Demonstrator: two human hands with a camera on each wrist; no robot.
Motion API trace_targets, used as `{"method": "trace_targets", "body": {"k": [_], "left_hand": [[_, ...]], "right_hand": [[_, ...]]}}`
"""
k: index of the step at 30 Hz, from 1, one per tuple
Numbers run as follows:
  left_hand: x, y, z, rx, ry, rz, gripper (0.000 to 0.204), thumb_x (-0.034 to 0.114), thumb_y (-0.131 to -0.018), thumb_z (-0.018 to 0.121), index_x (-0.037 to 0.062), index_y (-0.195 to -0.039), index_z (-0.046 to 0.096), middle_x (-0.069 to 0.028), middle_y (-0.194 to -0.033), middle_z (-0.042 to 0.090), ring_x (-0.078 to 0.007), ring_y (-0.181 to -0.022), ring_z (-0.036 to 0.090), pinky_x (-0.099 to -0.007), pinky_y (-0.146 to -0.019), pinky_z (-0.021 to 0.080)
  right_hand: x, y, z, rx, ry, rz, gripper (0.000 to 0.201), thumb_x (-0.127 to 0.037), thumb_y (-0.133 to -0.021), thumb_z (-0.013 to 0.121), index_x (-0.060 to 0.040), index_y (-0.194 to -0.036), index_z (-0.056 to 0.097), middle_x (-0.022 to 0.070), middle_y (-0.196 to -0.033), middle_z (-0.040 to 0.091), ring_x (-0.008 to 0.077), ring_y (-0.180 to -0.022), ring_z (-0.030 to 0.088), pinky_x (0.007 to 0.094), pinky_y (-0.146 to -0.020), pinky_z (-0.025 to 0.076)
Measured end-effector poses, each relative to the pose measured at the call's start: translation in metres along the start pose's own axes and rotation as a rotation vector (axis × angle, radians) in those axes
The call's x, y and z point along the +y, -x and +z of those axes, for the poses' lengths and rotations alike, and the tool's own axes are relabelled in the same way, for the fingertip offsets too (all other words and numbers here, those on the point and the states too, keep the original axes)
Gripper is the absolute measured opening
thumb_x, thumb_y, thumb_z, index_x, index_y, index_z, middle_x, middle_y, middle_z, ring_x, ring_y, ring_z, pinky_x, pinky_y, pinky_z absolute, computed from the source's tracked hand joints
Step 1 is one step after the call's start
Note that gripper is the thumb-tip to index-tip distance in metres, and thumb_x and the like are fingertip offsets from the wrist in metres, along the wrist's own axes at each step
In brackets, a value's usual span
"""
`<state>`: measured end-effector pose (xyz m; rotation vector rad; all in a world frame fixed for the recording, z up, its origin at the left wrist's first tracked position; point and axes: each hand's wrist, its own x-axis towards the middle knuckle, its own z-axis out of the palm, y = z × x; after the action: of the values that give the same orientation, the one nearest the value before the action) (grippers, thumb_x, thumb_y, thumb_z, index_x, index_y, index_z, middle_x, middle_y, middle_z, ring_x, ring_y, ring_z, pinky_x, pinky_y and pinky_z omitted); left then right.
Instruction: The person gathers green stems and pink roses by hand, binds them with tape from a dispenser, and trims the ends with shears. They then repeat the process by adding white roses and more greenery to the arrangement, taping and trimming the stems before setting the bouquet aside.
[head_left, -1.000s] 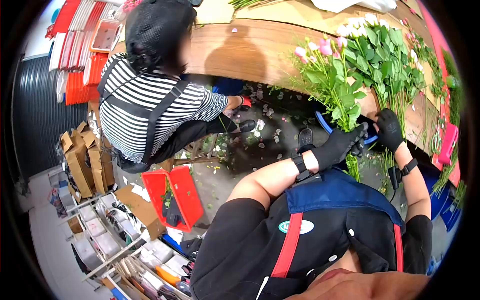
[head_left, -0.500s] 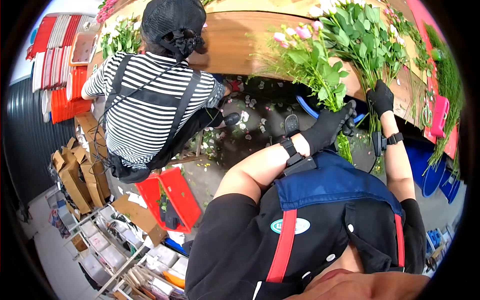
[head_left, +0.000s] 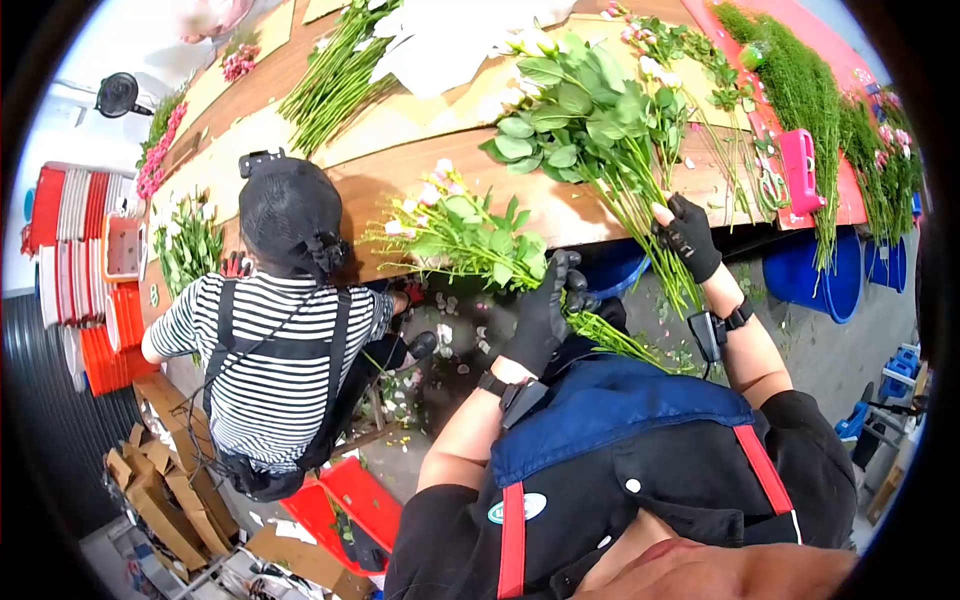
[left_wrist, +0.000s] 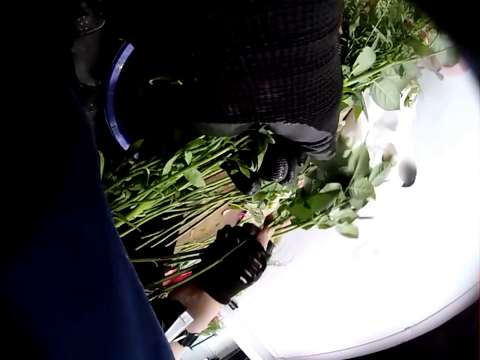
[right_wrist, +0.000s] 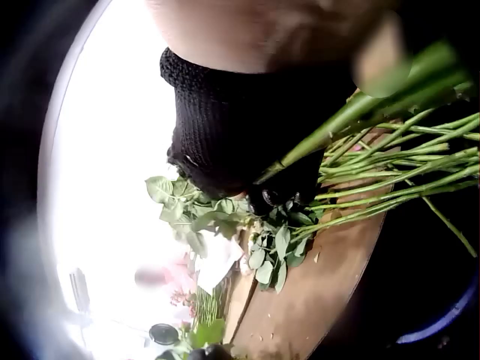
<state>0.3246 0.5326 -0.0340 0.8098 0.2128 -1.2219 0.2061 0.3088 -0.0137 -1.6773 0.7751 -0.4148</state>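
Observation:
The black-gloved left hand (head_left: pixel 545 310) grips a bouquet of pink roses and leafy greenery (head_left: pixel 465 235), its blooms pointing left and its stems trailing right below the fist. To the right, the gloved right hand (head_left: pixel 688 238) has thumb and fingers round stems at the lower end of a leafy, pale-flowered bunch (head_left: pixel 590 110) lying on the wooden table (head_left: pixel 390 180). In the left wrist view, the left hand (left_wrist: pixel 277 82) covers part of the stems, with the right hand (left_wrist: pixel 232 262) beyond. Leaves partly hide the right fingers in the right wrist view.
A person in a striped shirt (head_left: pixel 270 360) sits at left beside the table. Blue buckets (head_left: pixel 815 275) stand under the table's right side. Green scissors (head_left: pixel 772 188) and a pink holder (head_left: pixel 800 170) lie near its right edge. A red crate (head_left: pixel 345 505) sits on the floor.
The head view has turned, showing more of the table. The left hand's bouquet leans further left, and the hands are farther apart. The seated person has a hand by the flowers at left.

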Motion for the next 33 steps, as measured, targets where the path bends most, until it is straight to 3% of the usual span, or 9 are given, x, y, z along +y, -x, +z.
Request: {"method": "trace_targets", "body": {"k": [1,3,5,11,13,18,24,28,33], "left_hand": [[-0.003,-0.003,-0.005,-0.062,0.081,0.001,0.037,0.039,-0.093,0.056,0.0045,-0.106,0.055,-0.0054,-0.071,0.055,-0.0133,-0.051,0.045,-0.0347,-0.054,0.047],[-0.008,-0.01,-0.007,-0.072,0.136,0.007,0.036,0.038,-0.093,0.057,0.005,-0.108,0.056,-0.0063,-0.075,0.057,-0.0133,-0.051,0.045,-0.0354,-0.054,0.047],[-0.007,-0.012,-0.002,-0.06,0.108,-0.028,0.034,0.036,-0.094,0.056,0.0066,-0.111,0.057,-0.0074,-0.082,0.059,-0.0133,-0.051,0.045,-0.0362,-0.055,0.047],[-0.013,-0.021,0.015,-0.194,0.014,0.006,0.038,0.032,-0.093,0.057,0.0092,-0.124,0.055,-0.0061,-0.101,0.063,-0.0123,-0.056,0.046,-0.0329,-0.062,0.044],[-0.021,-0.039,0.01,-0.308,0.1,-0.155,0.042,0.028,-0.097,0.05,0.0073,-0.133,0.046,-0.0057,-0.071,0.058,-0.0135,-0.057,0.049,-0.0314,-0.063,0.048],[0.001,-0.016,0.063,-0.155,0.136,-0.271,0.019,0.023,-0.093,0.055,0.0048,-0.09,0.058,-0.0055,-0.068,0.055,-0.0163,-0.056,0.051,-0.0274,-0.058,0.047],[-0.003,-0.038,0.036,-0.265,0.223,-0.054,0.019,0.018,-0.087,0.056,0.0029,-0.097,0.056,-0.0055,-0.072,0.052,-0.0167,-0.061,0.051,-0.0307,-0.055,0.046],[0.014,-0.019,0.05,-0.272,-0.353,0.214,0.015,0.011,-0.085,0.054,0.0006,-0.096,0.057,-0.0067,-0.075,0.056,-0.0157,-0.061,0.051,-0.0281,-0.055,0.044],[0.019,-0.021,0.05,-0.152,0.152,-0.055,0.011,0.004,-0.084,0.053,-0.0017,-0.093,0.057,-0.0093,-0.077,0.058,-0.0174,-0.061,0.054,-0.0267,-0.056,0.046]], "right_hand": [[-0.004,0.003,-0.006,-0.004,0.092,0.075,0.022,-0.02,-0.093,0.055,-0.0011,-0.102,0.062,-0.0012,-0.07,0.052,0.0068,-0.06,0.047,0.0241,-0.055,0.037],[0.007,0.01,-0.017,0.05,0.265,-0.199,0.026,-0.026,-0.094,0.053,-0.002,-0.095,0.062,-0.0028,-0.064,0.05,0.006,-0.056,0.045,0.0237,-0.052,0.035],[-0.006,0.03,-0.024,0.017,0.064,0.123,0.034,-0.036,-0.095,0.052,-0.0038,-0.092,0.064,-0.002,-0.067,0.053,0.0073,-0.06,0.047,0.025,-0.056,0.037],[-0.007,0.079,-0.038,-0.03,0.052,0.175,0.035,-0.036,-0.094,0.052,-0.0055,-0.089,0.068,-0.0013,-0.071,0.059,0.0101,-0.065,0.053,0.0262,-0.06,0.04],[-0.028,0.096,-0.027,-0.11,-0.134,0.3,0.035,-0.035,-0.092,0.054,-0.0026,-0.089,0.066,0.0004,-0.07,0.059,0.011,-0.065,0.053,0.0265,-0.06,0.04],[-0.024,0.109,-0.013,-0.19,0.06,0.052,0.037,-0.034,-0.092,0.053,0.0011,-0.089,0.064,0.0076,-0.076,0.062,0.0152,-0.07,0.057,0.0299,-0.064,0.043],[-0.025,0.113,-0.027,-0.251,0.253,0.001,0.031,-0.027,-0.091,0.053,0.0009,-0.088,0.066,0.0121,-0.077,0.064,0.0178,-0.069,0.06,0.031,-0.064,0.046],[-0.023,0.115,-0.017,-0.208,0.225,0.062,0.023,-0.019,-0.09,0.055,0.0002,-0.091,0.067,0.0099,-0.069,0.061,0.0144,-0.062,0.058,0.0299,-0.058,0.045],[-0.027,0.113,-0.004,-0.044,0.112,0.015,0.02,-0.016,-0.09,0.057,0.0005,-0.094,0.068,0.0028,-0.066,0.061,0.0111,-0.06,0.056,0.0278,-0.056,0.045]]}}
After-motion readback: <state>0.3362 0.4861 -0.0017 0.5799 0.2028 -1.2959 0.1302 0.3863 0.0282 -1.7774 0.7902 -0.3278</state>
